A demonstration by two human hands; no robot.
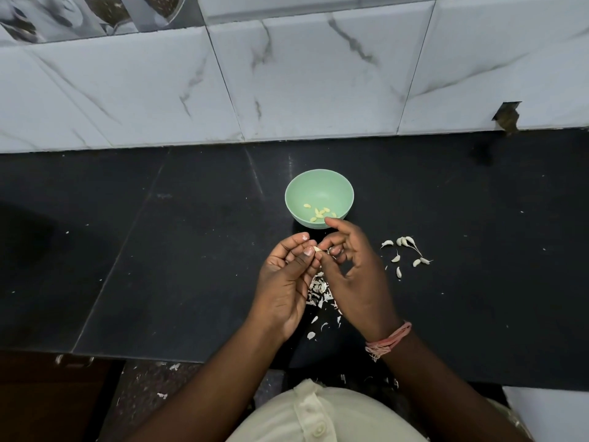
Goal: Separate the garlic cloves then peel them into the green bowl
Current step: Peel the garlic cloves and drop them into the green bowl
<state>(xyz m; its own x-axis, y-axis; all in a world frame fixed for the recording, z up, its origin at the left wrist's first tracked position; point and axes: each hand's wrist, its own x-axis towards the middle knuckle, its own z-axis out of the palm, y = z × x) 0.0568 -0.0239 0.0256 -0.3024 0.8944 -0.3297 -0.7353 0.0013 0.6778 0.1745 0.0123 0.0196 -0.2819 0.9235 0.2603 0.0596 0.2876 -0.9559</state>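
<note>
The green bowl (pixel 319 186) stands on the black counter and holds several peeled yellowish cloves (pixel 318 212). Just in front of it, my left hand (pixel 287 282) pinches one garlic clove (pixel 317 249) between thumb and fingers. My right hand (pixel 353 275) meets it from the right, its thumb and fingertips pinching at the same clove. Several unpeeled white cloves (pixel 404 253) lie on the counter to the right of my hands. A heap of white garlic skins (pixel 318 291) sits below and between my hands, partly hidden by them.
The black counter (pixel 159 250) runs left and right, backed by a marble-tiled wall (pixel 287 90). Its front edge is near my body. Bits of skin lie on the floor (pixel 172 368) below the edge.
</note>
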